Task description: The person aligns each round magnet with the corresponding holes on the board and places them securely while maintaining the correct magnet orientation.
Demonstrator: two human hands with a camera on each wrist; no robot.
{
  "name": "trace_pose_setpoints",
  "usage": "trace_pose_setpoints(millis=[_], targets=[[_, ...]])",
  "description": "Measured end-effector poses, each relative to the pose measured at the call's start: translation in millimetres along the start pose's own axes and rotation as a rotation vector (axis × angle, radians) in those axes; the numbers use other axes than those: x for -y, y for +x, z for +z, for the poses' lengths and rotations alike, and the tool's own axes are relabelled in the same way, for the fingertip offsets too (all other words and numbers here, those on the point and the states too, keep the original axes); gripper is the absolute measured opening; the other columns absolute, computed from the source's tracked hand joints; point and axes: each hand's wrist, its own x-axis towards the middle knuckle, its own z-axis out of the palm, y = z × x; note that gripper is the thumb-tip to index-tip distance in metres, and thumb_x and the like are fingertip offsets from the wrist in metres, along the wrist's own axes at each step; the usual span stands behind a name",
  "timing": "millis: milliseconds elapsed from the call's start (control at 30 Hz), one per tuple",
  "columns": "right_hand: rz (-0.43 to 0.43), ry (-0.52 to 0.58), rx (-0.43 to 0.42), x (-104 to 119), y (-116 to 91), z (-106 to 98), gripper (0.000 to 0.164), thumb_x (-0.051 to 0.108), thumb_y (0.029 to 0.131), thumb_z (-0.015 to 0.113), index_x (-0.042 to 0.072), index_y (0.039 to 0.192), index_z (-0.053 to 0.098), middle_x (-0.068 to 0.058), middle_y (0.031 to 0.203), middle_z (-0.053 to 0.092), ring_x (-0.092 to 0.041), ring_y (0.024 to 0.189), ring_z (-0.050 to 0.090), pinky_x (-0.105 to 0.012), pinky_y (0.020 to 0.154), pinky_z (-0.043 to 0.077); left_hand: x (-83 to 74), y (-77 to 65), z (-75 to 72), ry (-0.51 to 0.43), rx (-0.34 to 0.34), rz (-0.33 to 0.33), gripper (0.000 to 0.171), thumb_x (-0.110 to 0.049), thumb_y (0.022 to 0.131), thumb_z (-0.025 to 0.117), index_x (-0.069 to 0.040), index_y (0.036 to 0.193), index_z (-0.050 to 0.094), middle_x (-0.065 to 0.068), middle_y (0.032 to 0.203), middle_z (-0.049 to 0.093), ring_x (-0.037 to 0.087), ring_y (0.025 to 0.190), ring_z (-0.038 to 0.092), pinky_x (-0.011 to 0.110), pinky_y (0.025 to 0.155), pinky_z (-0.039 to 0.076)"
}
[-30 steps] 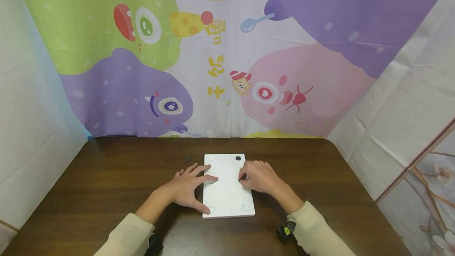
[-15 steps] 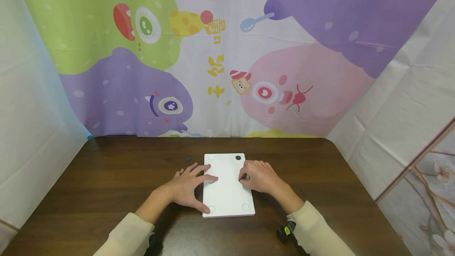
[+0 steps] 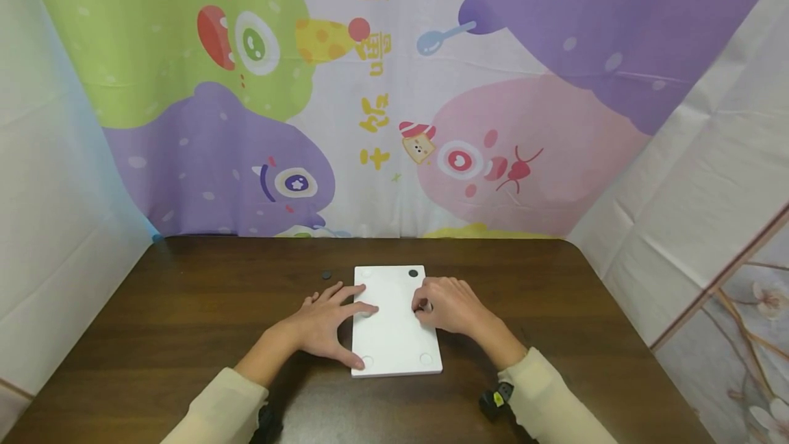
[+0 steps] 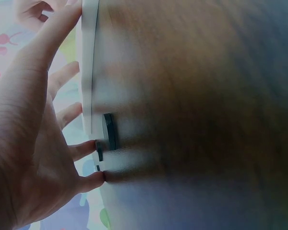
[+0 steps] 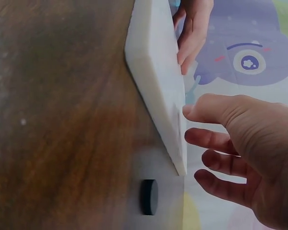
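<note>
In the head view, the right grip (image 3: 453, 305) bends its fingers over the right edge of the white board (image 3: 394, 341), at the frame's lower centre; whether they pinch anything cannot be told. The left grip (image 3: 323, 326), fingers relaxed and spread, touches the board's left side. A black disc (image 3: 413, 273) sits in the board's upper right corner; a second disc (image 3: 326, 275) lies left of it on the brown counter (image 3: 203, 307).
</note>
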Motion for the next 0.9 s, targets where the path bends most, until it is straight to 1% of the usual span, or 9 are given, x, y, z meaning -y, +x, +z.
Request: trace_pose_setpoints(millis=[267,400,533,700,900], targets=[[0.002,0.022,-0.012,3,0,-4,0.010,0.017,0.095,0.089,0.020,0.104,0.089,0.001,0.096,0.079,-0.008,0.074,0.059,-0.020,0.054,0.037,0.6,-0.2,0.5,0.002,0.003,-0.003,0.101,-0.068,0.079,0.095,-0.035,0.165,0.056,0.012,0.187,0.031,0.059,0.172,0.023,0.098,0.119,0.023],[0.005,0.010,-0.016,4,-2,-3,0.011,0.019,0.095,0.090,0.021,0.105,0.088,0.001,0.096,0.078,-0.007,0.074,0.060,-0.020,0.054,0.037,0.3,0.2,0.4,0.002,0.001,0.001,0.101,-0.068,0.079,0.095,-0.035,0.165,0.056,0.012,0.187,0.031,0.059,0.171,0.023,0.098,0.119,0.023],[-0.013,0.005,-0.040,4,-6,-3,0.012,0.019,0.094,0.090,0.021,0.106,0.088,0.001,0.097,0.079,-0.006,0.075,0.061,-0.019,0.054,0.039,0.5,0.2,0.4,-0.002,0.005,0.000,0.100,-0.068,0.079,0.095,-0.034,0.165,0.055,0.011,0.187,0.031,0.059,0.172,0.022,0.097,0.120,0.023],[-0.021,-0.002,-0.069,2,-9,-5,0.014,0.020,0.092,0.091,0.022,0.106,0.088,0.001,0.093,0.077,-0.004,0.071,0.054,-0.018,0.054,0.035,1.0,0.1,0.7,-0.006,0.005,-0.002,0.100,-0.067,0.079,0.095,-0.034,0.165,0.056,0.011,0.187,0.031,0.059,0.172,0.022,0.097,0.120,0.022],[-0.006,-0.014,-0.075,-3,-12,-6,0.016,0.022,0.091,0.093,0.023,0.106,0.088,0.002,0.087,0.072,-0.003,0.067,0.047,-0.019,0.053,0.030,1.0,0.2,1.0,-0.004,0.001,-0.003,0.101,-0.067,0.079,0.095,-0.034,0.165,0.056,0.011,0.187,0.031,0.059,0.172,0.022,0.097,0.120,0.022]])
